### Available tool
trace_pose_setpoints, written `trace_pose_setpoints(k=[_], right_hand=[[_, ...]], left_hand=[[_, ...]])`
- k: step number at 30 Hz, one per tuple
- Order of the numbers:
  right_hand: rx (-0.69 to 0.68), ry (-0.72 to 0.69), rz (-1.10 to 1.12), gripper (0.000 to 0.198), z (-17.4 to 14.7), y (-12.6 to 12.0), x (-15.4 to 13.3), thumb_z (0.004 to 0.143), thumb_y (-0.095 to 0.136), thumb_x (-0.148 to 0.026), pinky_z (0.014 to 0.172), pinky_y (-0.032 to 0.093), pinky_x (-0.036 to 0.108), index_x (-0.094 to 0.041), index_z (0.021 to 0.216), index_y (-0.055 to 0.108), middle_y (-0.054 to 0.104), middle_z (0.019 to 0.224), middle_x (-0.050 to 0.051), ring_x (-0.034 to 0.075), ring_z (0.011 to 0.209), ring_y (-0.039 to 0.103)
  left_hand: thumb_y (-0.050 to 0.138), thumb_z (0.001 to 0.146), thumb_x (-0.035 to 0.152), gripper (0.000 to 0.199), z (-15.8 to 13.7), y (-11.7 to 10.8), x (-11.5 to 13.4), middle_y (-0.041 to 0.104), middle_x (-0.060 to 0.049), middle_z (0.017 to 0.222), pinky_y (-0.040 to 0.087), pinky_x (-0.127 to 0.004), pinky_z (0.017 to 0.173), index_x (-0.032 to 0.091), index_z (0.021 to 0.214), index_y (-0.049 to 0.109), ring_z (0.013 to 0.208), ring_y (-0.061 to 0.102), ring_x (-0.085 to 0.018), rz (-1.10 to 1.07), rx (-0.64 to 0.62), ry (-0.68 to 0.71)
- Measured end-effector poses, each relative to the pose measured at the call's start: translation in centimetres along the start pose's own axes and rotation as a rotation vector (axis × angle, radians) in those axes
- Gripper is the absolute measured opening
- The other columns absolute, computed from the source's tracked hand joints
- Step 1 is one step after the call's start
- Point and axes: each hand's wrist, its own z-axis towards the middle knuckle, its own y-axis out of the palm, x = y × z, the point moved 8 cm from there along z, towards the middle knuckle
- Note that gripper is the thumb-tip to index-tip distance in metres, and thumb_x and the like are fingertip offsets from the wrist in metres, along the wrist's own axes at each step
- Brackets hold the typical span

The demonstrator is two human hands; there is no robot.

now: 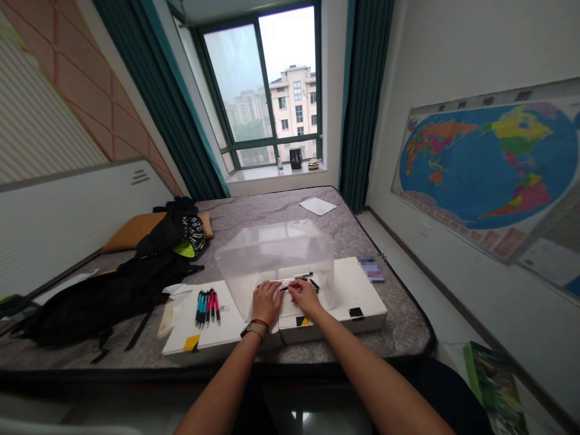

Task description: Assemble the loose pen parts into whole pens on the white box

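Note:
My left hand (266, 301), with a watch and bands at its wrist, is at the mouth of a clear plastic bin (274, 251) tipped onto its side. Its fingers are bent and pressed together; what they hold is hidden. Close beside it, my right hand (303, 296) pinches a small thin dark piece (285, 289) that I cannot name. Behind and right of the fingers lie a black pen-like part (304, 275) and another dark part (314, 286). Several click pens (207, 308) with blue, black and red barrels lie in a row on the left.
White boxes (185, 329) with yellow and black tape support the pens and bin on a mattress (267, 208). A black backpack (104, 296) lies left, and a white sheet (318, 206) farther back. A blurred purple packet (372, 268) is right of the boxes.

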Motion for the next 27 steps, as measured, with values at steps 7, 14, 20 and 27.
trace_pose_setpoints(k=[7,14,20,27], right_hand=[[-0.006,0.078,0.137,0.030,0.1,-0.2,0.1,0.067,0.068,-0.034,0.048,0.049,0.021,-0.014,0.090,0.066,0.068,0.074,0.005,0.012,0.052,0.061],[0.092,0.261,0.385,0.032,2.1,-2.5,-2.3,0.079,0.056,-0.042,0.045,0.046,0.019,-0.012,0.088,0.064,0.064,0.067,0.005,0.009,0.048,0.056],[-0.067,0.031,-0.472,0.023,6.3,-3.3,-9.2,0.083,0.051,-0.031,0.051,0.046,0.020,-0.015,0.083,0.067,0.067,0.073,0.006,0.012,0.055,0.060],[-0.360,-0.003,-1.411,0.012,6.7,-1.9,-7.6,0.070,0.066,-0.012,0.068,0.047,0.027,-0.014,0.082,0.070,0.069,0.092,0.018,0.023,0.081,0.066]], left_hand=[[0.052,0.086,0.026,0.020,-0.2,-0.4,0.1,0.063,-0.005,0.107,0.041,-0.039,0.089,0.026,0.100,0.066,0.105,0.052,-0.022,-0.053,0.025,0.025],[0.058,0.082,0.028,0.014,-0.4,-1.1,-0.5,0.065,-0.004,0.091,0.040,-0.036,0.084,0.023,0.094,0.063,0.093,0.054,-0.021,-0.101,0.059,-0.068],[0.048,0.087,0.023,0.011,-0.5,-1.4,-0.4,0.061,-0.006,0.088,0.039,-0.035,0.079,0.020,0.090,0.058,0.089,0.053,-0.021,-0.084,0.044,-0.076],[0.047,0.083,0.011,0.029,-0.6,-1.0,-0.6,0.060,-0.006,0.094,0.038,-0.035,0.081,0.026,0.102,0.062,0.095,0.052,-0.021,-0.125,0.005,-0.025]])
